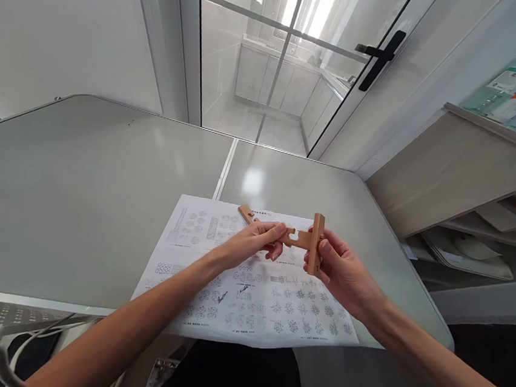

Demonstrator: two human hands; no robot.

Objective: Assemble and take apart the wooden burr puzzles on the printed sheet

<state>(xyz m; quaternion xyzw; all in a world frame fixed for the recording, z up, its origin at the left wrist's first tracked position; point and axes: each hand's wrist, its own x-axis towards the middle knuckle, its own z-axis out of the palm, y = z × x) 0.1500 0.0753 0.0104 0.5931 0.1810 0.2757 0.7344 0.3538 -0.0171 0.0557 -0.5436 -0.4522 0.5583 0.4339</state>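
Both of my hands hold notched wooden puzzle bars above a printed instruction sheet [249, 284] on a pale grey table [94, 190]. My right hand [339, 268] is closed round an upright wooden bar [316, 243] that crosses a horizontal notched bar [298, 239]. My left hand [258, 240] pinches the left end of that horizontal bar, fingers closed. Another wooden bar [247, 213] sticks out behind my left hand; whether it lies on the sheet or is held I cannot tell.
A glass sliding door [279, 68] with a black handle [380, 58] stands behind the table. To the right is a wooden shelf unit [461, 170] with papers. White cables [20, 341] hang at the lower left, below the table's front edge.
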